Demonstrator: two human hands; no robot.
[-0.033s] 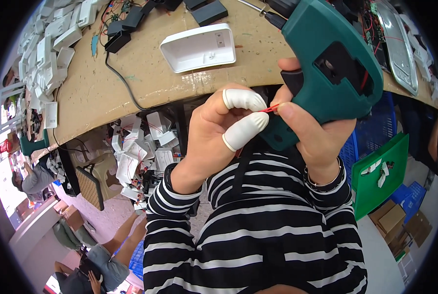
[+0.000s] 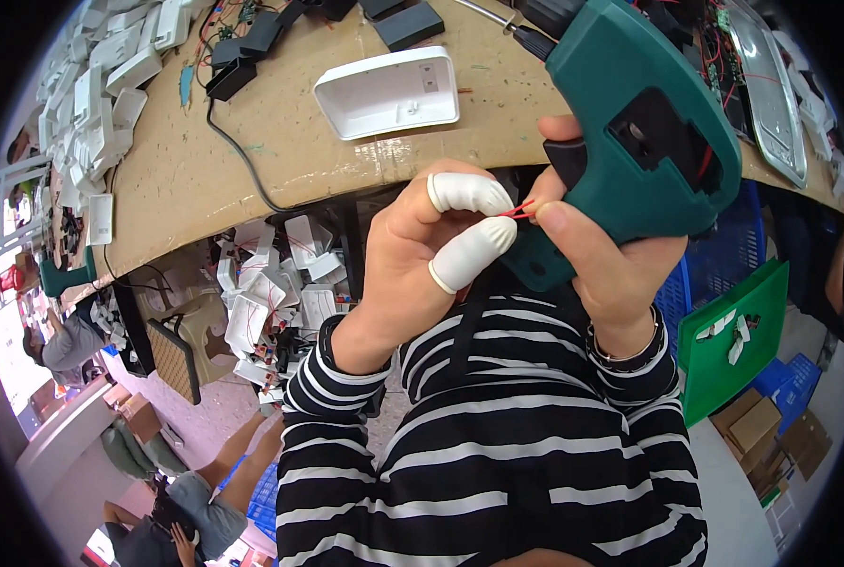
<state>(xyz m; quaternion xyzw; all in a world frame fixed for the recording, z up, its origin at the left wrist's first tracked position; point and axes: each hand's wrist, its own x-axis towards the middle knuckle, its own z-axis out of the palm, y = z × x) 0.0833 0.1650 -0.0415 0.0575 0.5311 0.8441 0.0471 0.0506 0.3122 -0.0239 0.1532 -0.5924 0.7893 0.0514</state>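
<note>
My left hand point(image 2: 413, 250) is closed in a pinch, with white finger cots over its thumb and index finger. Thin red wires point(image 2: 518, 213) stick out between those two fingertips. Their free ends reach my right hand's thumb and touch or nearly touch it. My right hand point(image 2: 602, 255) is wrapped round the handle of a dark green power drill point(image 2: 620, 123) with a black trigger. The drill's chuck points up and left, over the bench. Part of my right hand's fingers is hidden behind the handle. On the bench beyond my hands lies an open white plastic housing point(image 2: 389, 94).
White housings point(image 2: 101, 85) are heaped at the left of the bench point(image 2: 280, 142), and more point(image 2: 252, 312) lie below its edge. A black cable point(image 2: 233, 156) crosses the top. At right are a metal tray point(image 2: 767, 94) and a green bin point(image 2: 739, 340). Another person point(image 2: 181, 515) is at lower left.
The red wire ends between my hands are spread slightly further apart. Both hands and the drill hold nearly the same place.
</note>
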